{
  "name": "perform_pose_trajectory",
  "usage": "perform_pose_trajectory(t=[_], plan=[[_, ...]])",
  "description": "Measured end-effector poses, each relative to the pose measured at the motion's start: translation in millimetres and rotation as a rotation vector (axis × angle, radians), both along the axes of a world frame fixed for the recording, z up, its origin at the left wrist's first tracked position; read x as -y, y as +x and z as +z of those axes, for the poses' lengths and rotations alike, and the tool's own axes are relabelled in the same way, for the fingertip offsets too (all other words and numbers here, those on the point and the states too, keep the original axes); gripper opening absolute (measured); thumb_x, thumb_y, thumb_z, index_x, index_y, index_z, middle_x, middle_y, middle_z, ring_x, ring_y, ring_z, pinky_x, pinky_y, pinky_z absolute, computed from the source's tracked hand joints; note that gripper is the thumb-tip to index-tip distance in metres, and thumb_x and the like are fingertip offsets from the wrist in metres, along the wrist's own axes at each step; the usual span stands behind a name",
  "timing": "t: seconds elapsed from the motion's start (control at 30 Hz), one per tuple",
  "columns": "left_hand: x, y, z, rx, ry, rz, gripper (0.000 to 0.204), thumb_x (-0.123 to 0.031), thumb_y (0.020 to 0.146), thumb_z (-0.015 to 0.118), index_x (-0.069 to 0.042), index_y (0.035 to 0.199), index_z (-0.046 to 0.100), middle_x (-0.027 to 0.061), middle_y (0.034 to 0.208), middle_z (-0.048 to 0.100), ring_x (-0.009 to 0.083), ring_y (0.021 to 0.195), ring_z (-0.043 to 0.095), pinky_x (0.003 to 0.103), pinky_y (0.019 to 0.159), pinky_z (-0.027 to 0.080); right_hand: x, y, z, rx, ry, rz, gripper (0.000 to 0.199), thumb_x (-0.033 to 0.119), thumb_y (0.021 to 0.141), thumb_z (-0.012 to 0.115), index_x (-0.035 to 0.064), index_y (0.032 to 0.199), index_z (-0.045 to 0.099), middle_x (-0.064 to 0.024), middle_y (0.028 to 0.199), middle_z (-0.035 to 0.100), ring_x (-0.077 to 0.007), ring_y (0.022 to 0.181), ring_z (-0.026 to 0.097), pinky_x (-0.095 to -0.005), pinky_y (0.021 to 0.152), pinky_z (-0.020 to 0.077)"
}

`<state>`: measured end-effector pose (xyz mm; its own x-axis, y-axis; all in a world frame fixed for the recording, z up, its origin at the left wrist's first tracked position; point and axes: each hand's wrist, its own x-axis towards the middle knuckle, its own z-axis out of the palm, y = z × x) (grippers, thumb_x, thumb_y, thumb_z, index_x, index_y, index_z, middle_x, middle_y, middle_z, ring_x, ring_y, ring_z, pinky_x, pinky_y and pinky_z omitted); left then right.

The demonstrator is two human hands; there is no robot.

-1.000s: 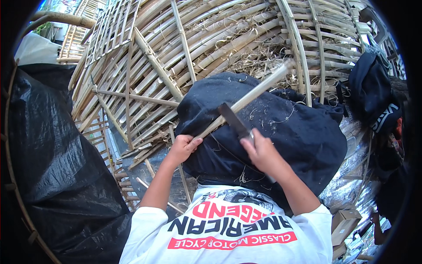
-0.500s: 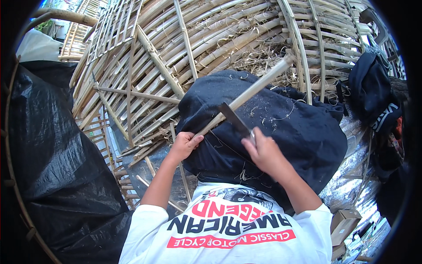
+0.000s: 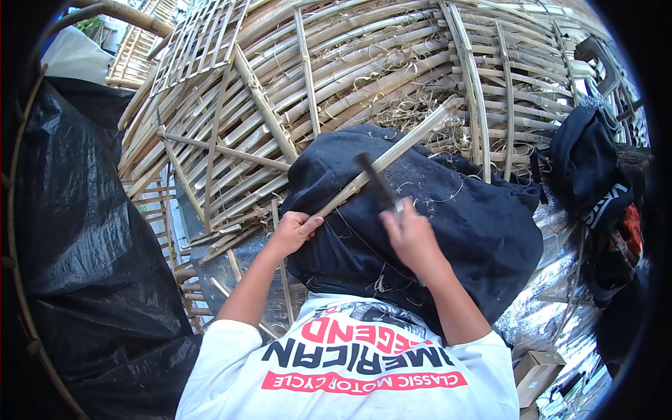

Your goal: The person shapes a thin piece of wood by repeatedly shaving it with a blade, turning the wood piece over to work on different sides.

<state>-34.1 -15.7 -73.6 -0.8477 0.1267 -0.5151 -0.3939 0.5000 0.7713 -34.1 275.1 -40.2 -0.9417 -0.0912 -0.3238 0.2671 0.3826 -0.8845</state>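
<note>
1. Bamboo, pale and split, forms the strip [image 3: 416, 136], which slants from the middle of the frame toward the upper right, above the dark cloth [image 3: 455, 238].
2. The left hand [image 3: 292, 233], left of centre, has its grip closed around the strip's lower end, thumb lying along the top and pointing right.
3. The right hand [image 3: 409, 234], just right of centre, has its grip wrapped around a knife [image 3: 379, 186]; the fingers curl out of sight beneath.
4. The knife's dark blade points to the upper left and crosses the strip between its two ends. It is blurred, so whether the edge touches the bamboo cannot be told.
5. The cloth fills the middle of the frame in loose folds, with thin pale shavings [image 3: 380, 281] scattered over it.
6. Across the top, long slats [image 3: 329, 66] run side by side, with more curled shavings lying on them beyond the strip's far end.
7. At upper left, a lattice [image 3: 199, 38] of thin bars rests over the slats.
8. A shiny black tarp [image 3: 98, 210] hangs in folds down the left side.
9. At right, a dark bundle [image 3: 584, 164] bears white lettering.
10. Lower right shows a cardboard box [image 3: 537, 374], beside the person's white shirt [image 3: 336, 406], which fills the bottom centre.
</note>
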Motion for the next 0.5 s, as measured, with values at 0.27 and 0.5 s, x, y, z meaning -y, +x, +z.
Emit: perform_pose_trajectory(t=[0.27,0.5], plan=[[4,6,-1,0.030,-0.033,0.058,0.057,-0.049,0.091,0.067,0.003,0.068,0.064,0.0035,0.060,0.059,0.0092,0.057,0.054,0.028,0.055,0.044,4,0,-5,-0.075,0.018,0.114,0.031,0.026,0.097,0.059,-0.0022,0.103,0.048,-0.0264,0.070,0.062,-0.0401,0.065,0.063,-0.0459,0.058,0.0476],[2,5,-4,-0.042,-0.053,0.016,0.055,-0.046,0.092,0.067,0.002,0.066,0.062,0.0014,0.058,0.056,0.0073,0.056,0.052,0.026,0.052,0.042,3,-2,6,-0.017,-0.206,-0.202,0.024,0.023,0.100,0.056,-0.0001,0.104,0.052,-0.0043,0.061,0.055,-0.0118,0.046,0.054,-0.0291,0.044,0.0440]])
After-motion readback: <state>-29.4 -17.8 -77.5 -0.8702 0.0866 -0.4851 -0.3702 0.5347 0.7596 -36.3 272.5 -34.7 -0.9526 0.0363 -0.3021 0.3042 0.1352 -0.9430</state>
